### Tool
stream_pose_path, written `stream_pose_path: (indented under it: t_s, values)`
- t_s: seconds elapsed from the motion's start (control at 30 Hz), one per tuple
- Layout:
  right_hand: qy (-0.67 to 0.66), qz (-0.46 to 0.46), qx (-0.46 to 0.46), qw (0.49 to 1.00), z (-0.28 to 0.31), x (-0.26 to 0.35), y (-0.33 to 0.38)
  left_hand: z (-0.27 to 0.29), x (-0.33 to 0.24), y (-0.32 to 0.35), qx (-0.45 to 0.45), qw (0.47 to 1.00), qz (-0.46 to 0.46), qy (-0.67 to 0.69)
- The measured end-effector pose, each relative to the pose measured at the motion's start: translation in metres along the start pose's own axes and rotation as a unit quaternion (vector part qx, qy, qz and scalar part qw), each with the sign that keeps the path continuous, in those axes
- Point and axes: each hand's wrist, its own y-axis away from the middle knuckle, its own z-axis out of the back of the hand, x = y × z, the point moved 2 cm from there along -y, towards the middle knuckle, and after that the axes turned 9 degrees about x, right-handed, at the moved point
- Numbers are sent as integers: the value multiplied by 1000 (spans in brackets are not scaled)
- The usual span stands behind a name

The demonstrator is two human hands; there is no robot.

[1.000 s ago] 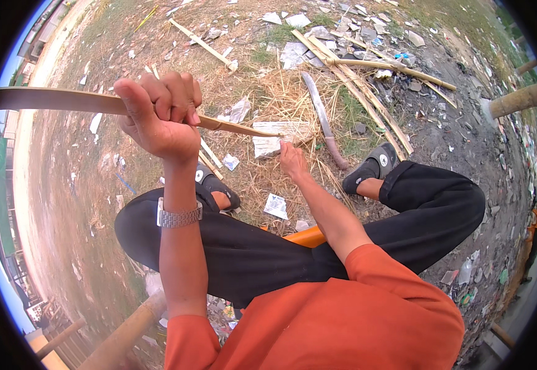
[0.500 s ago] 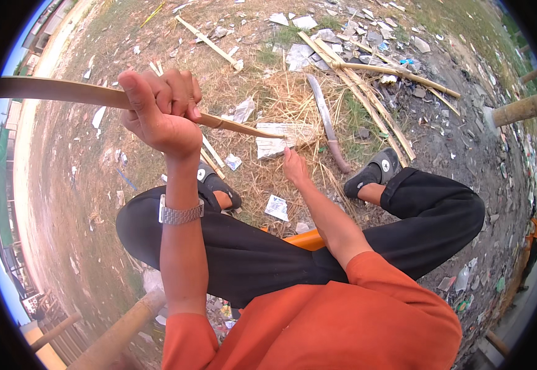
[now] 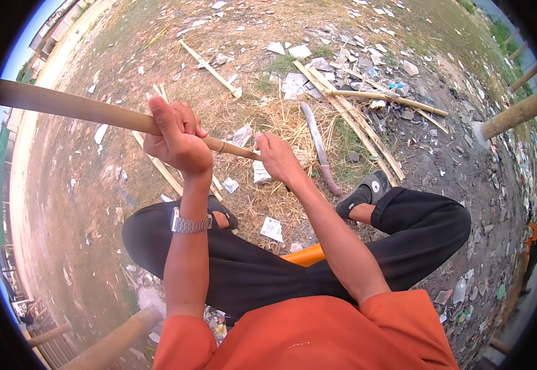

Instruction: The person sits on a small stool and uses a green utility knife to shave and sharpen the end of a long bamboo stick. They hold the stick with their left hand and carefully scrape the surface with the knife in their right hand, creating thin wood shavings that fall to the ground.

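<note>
A long bamboo strip (image 3: 102,115) slants across the view from the upper left toward the middle. My left hand (image 3: 179,137), with a metal watch on its wrist, is closed round it, thumb pointing up. At the strip's lower end is my right hand (image 3: 276,159), its fingers curled against the bamboo. A small dark tip shows beneath the right wrist; what it belongs to is hidden. Partly covered by this hand, a pale block (image 3: 261,173) lies on straw. A machete (image 3: 314,137) with a brown handle rests on the ground to the right.
Split bamboo slats (image 3: 353,117) lie crossed at the far right, with another slat (image 3: 210,69) farther left. Straw shavings (image 3: 287,120) and scraps cover the ground between my feet. An orange seat (image 3: 305,254) is under me. Bamboo poles (image 3: 515,114) stand at the right edge.
My right hand has moved up and left from beside the pale block to the strip's lower end. My left hand and the strip have shifted slightly right and down.
</note>
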Motion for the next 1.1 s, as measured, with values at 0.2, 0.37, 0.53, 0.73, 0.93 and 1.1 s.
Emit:
stream_pose_path:
  t_s: [0.2, 0.37, 0.53, 0.73, 0.93, 1.1]
  values:
    - [13, 46, -7, 999, -5, 66, 84, 6, -1, 0, 213, 963, 27, 162]
    - [17, 5, -46, 999, -29, 29, 90, 5, -2, 5, 258, 948, 22, 184]
    - [-5, 17, -33, 999, -31, 48, 101, 4, -5, 8, 240, 946, 28, 216]
    - [63, -20, -42, 997, -41, -7, 88, 6, -3, 3, 212, 952, 31, 219]
    - [11, 48, -53, 997, -39, 33, 99, 1, -10, 9, 244, 950, 32, 195]
    - [16, -44, -60, 997, -50, -37, 79, -2, -6, 10, 227, 956, 49, 181]
